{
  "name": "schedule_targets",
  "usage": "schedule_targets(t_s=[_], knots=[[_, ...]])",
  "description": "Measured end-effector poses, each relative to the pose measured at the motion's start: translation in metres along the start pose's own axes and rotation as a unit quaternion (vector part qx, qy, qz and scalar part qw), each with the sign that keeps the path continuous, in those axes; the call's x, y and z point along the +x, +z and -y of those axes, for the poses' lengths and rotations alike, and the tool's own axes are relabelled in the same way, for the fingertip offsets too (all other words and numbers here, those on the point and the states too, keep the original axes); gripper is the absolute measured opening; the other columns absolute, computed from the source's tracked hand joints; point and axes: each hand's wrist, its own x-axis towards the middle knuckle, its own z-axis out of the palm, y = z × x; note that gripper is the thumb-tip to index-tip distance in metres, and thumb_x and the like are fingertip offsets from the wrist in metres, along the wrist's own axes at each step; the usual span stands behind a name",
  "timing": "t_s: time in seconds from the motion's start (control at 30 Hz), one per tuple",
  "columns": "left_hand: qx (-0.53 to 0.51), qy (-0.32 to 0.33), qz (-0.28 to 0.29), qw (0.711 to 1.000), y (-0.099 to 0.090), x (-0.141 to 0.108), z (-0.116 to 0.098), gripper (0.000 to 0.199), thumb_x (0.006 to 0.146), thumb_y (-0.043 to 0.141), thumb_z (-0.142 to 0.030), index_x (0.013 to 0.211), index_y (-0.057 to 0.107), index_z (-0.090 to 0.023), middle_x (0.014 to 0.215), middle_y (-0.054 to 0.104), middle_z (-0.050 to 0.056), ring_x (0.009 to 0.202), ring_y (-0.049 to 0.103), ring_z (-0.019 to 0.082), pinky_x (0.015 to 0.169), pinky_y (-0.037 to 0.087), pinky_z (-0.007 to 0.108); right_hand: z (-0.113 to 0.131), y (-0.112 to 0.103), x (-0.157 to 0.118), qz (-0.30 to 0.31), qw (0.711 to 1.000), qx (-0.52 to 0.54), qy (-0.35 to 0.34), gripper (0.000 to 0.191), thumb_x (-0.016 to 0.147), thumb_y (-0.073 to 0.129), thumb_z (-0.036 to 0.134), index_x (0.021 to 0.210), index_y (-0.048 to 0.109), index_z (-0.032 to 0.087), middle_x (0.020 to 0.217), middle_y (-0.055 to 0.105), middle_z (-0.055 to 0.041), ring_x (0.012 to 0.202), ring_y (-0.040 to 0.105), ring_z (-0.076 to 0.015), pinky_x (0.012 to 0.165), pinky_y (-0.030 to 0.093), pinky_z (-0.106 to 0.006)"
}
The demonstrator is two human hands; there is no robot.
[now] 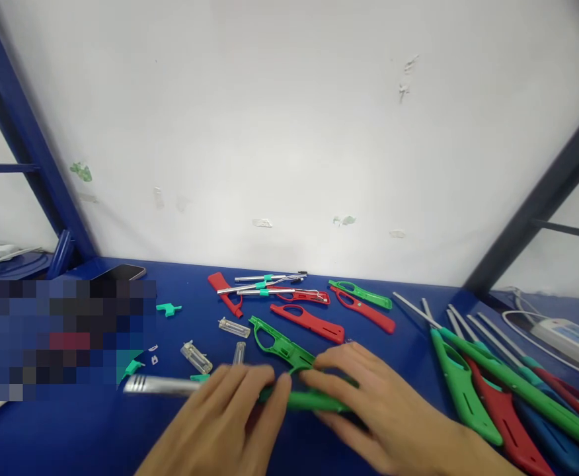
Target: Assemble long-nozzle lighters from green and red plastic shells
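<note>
Grip of the left hand (220, 420) is closed, fingers curled over the middle of a green long-necked lighter (314, 400); the right hand (369, 390) has its fingers and thumb bent around the handle end, nearly closed on it. This lighter lies across the lower centre of the frame, slightly blurred, its metal tube (163, 385) pointing left.

Just behind the hands, at centre, rests an open green handle shell (279, 345), with red handle shells (314, 324) farther back. Metal tubes (250, 278) with turquoise collars and thin wires lie near the back edge of the blue table (71, 439). Left of centre are clear fuel tanks (197, 357) and a turquoise trigger (169, 309). Several assembled lighters (468, 403) in green, red and blue overlap at lower right, beside a white power strip (572, 340). A phone (127, 272) lies at left, partly covered by a pixelated patch.
</note>
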Motion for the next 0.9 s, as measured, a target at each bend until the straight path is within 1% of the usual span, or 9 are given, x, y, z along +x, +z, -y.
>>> schedule_targets(t_s=[0.1,0.13,0.2,0.27,0.37,0.5,0.6,0.77,0.9], knots=[[-0.035,0.083,0.01,0.996,-0.007,0.041,0.035,0.045,0.108,0.038,0.006,0.136,0.069,-0.011,0.113,0.078,0.008,0.101,0.071,0.02,0.093,0.057,0.03,-0.009,-0.004,0.002,-0.05,0.998,0.019,0.032,0.045,0.114,0.053,0.021,0.157,0.046,0.032,0.149,0.069,-0.0165,0.125,0.079,-0.0301,0.095,0.07,-0.045],[-0.048,0.112,-0.031,0.992,-0.004,0.051,0.047,0.046,0.107,0.035,0.008,0.13,0.07,-0.011,0.105,0.077,0.007,0.094,0.07,0.019,0.088,0.057,0.031,-0.012,-0.004,0.003,-0.065,0.997,0.028,0.044,0.045,0.115,0.051,0.021,0.158,0.043,0.035,0.155,0.065,-0.0163,0.124,0.079,-0.0285,0.092,0.07,-0.043],[-0.049,0.139,-0.05,0.988,0.01,0.063,0.065,0.047,0.108,0.034,0.007,0.133,0.069,-0.013,0.105,0.078,0.007,0.096,0.07,0.021,0.092,0.057,0.036,-0.016,-0.003,0.005,-0.087,0.993,0.045,0.069,0.046,0.117,0.048,0.022,0.158,0.04,0.041,0.159,0.062,-0.0133,0.122,0.081,-0.0254,0.091,0.071,-0.041],[-0.044,0.137,-0.07,0.987,0.028,0.064,0.075,0.04,0.106,0.046,0.004,0.135,0.069,-0.011,0.117,0.079,0.012,0.114,0.07,0.027,0.102,0.057,0.044,-0.019,0.001,0.004,-0.095,0.989,0.057,0.095,0.047,0.118,0.046,0.024,0.16,0.038,0.044,0.156,0.065,-0.0099,0.123,0.081,-0.0247,0.095,0.07,-0.042],[-0.053,0.149,-0.112,0.981,0.049,0.052,0.074,0.038,0.104,0.05,0.001,0.136,0.069,-0.007,0.129,0.078,0.018,0.133,0.064,0.034,0.11,0.055,0.05,-0.023,0.009,-0.003,-0.079,0.983,0.069,0.149,0.054,0.119,0.049,0.029,0.167,0.032,0.048,0.146,0.076,-0.0057,0.118,0.084,-0.0235,0.093,0.071,-0.039],[-0.093,0.193,-0.1,0.972,0.059,0.034,0.066,0.03,0.108,0.048,-0.004,0.117,0.075,-0.011,0.111,0.082,0.012,0.117,0.072,0.026,0.107,0.057,0.042,-0.029,0.014,-0.015,-0.065,0.966,0.099,0.229,0.053,0.121,0.049,0.039,0.17,0.032,0.048,0.142,0.078,-0.005,0.12,0.083,-0.0237,0.1,0.069,-0.04],[-0.125,0.176,-0.082,0.973,0.06,0.029,0.061,0.027,0.105,0.05,-0.003,0.11,0.076,-0.011,0.103,0.081,0.011,0.108,0.072,0.025,0.101,0.058,0.041,-0.03,0.013,-0.017,-0.061,0.953,0.133,0.267,0.048,0.121,0.048,0.044,0.168,0.037,0.042,0.141,0.077,-0.0076,0.128,0.079,-0.0254,0.104,0.067,-0.041],[-0.139,0.17,-0.065,0.973,0.057,0.032,0.054,0.028,0.106,0.051,-0.003,0.103,0.078,-0.011,0.096,0.078,0.009,0.099,0.071,0.023,0.098,0.059,0.039,-0.024,0.011,-0.014,-0.044,0.946,0.183,0.265,0.036,0.119,0.05,0.047,0.154,0.049,0.038,0.14,0.075,-0.0078,0.132,0.076,-0.0259,0.106,0.065,-0.038],[-0.126,0.189,-0.065,0.972,0.051,0.033,0.051,0.035,0.109,0.047,-0.004,0.096,0.079,-0.011,0.09,0.076,0.009,0.094,0.07,0.022,0.095,0.061,0.038,-0.021,0.013,-0.013,-0.028,0.945,0.199,0.26,0.025,0.118,0.054,0.046,0.14,0.057,0.036,0.13,0.076,-0.0048,0.118,0.079,-0.0226,0.101,0.065,-0.034]])
